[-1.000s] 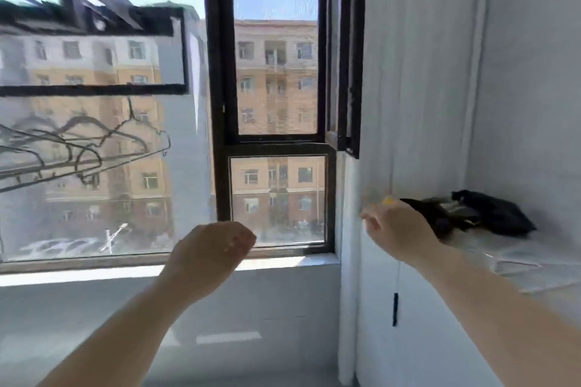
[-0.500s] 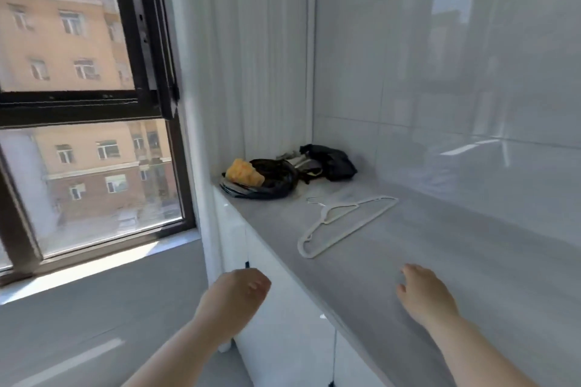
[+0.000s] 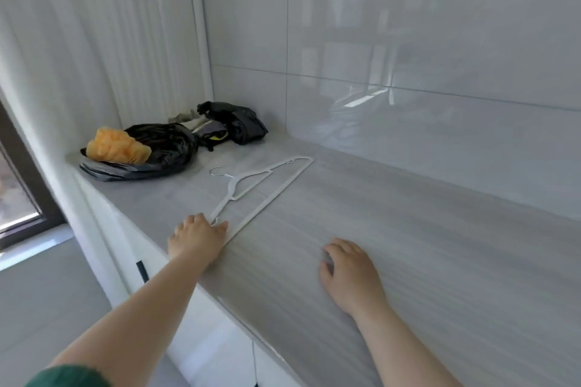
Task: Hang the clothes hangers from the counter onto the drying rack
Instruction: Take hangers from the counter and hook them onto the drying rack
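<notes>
Head | left hand (image 3: 196, 237) on hanger (image 3: 268, 201) corner, grip unclear | right hand (image 3: 350, 273) spread on counter (image 3: 424, 229) | orange sponge (image 3: 118, 146) on black bag (image 3: 171, 143)

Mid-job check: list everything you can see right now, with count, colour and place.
hanger: one visible, white with metal hook, flat on the counter
counter: one, streaked grey, along the wall tiles
plastic bag: one, black, counter's far left end
spongy lump: one, orange, on the plastic bag
bundle: one, black, far corner of the counter
wall tiles: glossy white, behind the counter
curtain: one, white, left
window frame: dark, lower left
cabinet: white, under the counter
left hand: touches the hanger's near end, grip unclear
right hand: rests on the counter, holds nothing
sleeve: green, left arm
</notes>
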`<state>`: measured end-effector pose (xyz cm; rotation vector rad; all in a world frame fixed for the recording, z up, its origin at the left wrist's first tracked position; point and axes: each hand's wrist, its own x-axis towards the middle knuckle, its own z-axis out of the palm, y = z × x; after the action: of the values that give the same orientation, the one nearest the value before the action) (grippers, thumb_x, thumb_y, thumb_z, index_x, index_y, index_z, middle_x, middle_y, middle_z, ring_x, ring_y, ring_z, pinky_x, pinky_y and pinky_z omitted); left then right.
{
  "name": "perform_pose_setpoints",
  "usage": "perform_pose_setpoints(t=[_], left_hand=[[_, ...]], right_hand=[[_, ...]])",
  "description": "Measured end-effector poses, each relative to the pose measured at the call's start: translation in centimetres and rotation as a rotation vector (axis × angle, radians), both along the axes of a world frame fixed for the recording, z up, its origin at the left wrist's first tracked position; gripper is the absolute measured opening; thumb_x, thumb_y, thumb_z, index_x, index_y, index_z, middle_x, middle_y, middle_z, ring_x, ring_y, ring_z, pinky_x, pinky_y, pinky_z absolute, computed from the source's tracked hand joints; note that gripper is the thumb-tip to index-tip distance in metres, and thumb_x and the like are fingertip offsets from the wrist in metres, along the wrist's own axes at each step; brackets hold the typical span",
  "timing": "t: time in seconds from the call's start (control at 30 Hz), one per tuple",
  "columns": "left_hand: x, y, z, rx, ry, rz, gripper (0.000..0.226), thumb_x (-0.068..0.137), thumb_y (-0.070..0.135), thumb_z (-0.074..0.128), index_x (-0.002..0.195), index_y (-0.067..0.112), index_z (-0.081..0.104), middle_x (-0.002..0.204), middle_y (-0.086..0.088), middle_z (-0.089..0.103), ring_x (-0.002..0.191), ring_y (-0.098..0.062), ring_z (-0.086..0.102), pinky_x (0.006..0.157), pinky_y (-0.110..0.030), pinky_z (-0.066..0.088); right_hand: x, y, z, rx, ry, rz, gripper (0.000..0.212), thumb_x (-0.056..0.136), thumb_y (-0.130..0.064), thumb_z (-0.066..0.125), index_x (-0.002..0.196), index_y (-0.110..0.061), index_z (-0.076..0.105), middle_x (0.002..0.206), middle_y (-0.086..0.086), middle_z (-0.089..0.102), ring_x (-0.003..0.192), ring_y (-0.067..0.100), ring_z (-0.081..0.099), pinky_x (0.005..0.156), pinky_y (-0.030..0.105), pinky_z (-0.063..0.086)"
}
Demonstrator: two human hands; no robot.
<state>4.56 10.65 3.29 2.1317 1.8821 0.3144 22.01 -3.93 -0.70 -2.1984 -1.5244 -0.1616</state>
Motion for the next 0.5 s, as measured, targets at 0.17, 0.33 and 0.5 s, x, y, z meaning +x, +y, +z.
perform_pose_setpoints(t=[0.17, 0.33, 0.5], left_hand=[[-0.2, 2.7, 0.0, 0.028, 0.082, 0.038, 0.046, 0.092, 0.044, 0.040, 0.121, 0.012, 0.055, 0.130, -0.011, 0.047, 0.124, -0.030, 0.039, 0.101, -0.036, 0.033], [0.0, 3.8, 0.8, -0.033, 0.219, -0.010, 0.047, 0.089, 0.050, 0.045, 0.117, 0.014, 0.058, 0.125, -0.008, 0.050, 0.122, -0.027, 0.040, 0.100, -0.033, 0.030], [-0.1, 4.1, 2.2, -0.244, 0.149, -0.058, 0.034, 0.087, 0.042, 0.052, 0.081, 0.009, 0.047, 0.108, -0.007, 0.051, 0.110, -0.028, 0.048, 0.093, -0.030, 0.035]], right_hand=[[0.2, 0.2, 0.1, 0.057, -0.012, -0.014, 0.036, 0.063, -0.033, 0.037, 0.060, -0.017, 0.069, 0.070, -0.004, 0.071, 0.065, 0.014, 0.069, 0.058, 0.021, 0.055], [0.1, 0.1, 0.2, 0.045, -0.021, -0.021, 0.037, 0.062, -0.034, 0.036, 0.058, -0.018, 0.069, 0.069, -0.005, 0.071, 0.064, 0.011, 0.069, 0.058, 0.019, 0.054], [0.1, 0.1, 0.0, 0.038, -0.028, -0.016, 0.037, 0.062, -0.034, 0.037, 0.060, -0.018, 0.069, 0.070, -0.005, 0.071, 0.065, 0.012, 0.069, 0.059, 0.019, 0.054]])
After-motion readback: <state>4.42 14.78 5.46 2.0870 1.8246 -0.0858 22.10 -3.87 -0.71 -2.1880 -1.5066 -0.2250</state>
